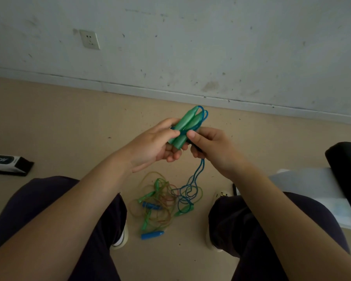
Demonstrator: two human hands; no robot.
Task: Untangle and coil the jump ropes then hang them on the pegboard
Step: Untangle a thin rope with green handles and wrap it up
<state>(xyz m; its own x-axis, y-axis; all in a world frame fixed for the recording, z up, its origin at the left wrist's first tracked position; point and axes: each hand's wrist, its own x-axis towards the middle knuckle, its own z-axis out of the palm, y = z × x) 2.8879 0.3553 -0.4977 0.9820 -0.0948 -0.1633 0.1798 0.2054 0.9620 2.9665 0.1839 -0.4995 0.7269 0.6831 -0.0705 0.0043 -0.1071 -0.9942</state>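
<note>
My left hand point(156, 145) grips two green jump-rope handles point(185, 126) held side by side, pointing up and away from me. My right hand point(211, 147) pinches the blue rope point(199, 173) of that pair just beside the handles. The blue rope loops over the handle tips and hangs down from my right hand to the floor. On the floor between my feet lies a tangled pile of ropes point(160, 201) with yellowish and green cords, green handles and two blue handles point(152, 235). No pegboard is in view.
I sit facing a white wall with a socket point(89, 39). A white and black box point(8, 164) lies on the beige floor at left. A black object point(346, 169) and white sheets point(312, 185) sit at right. My knees frame the pile.
</note>
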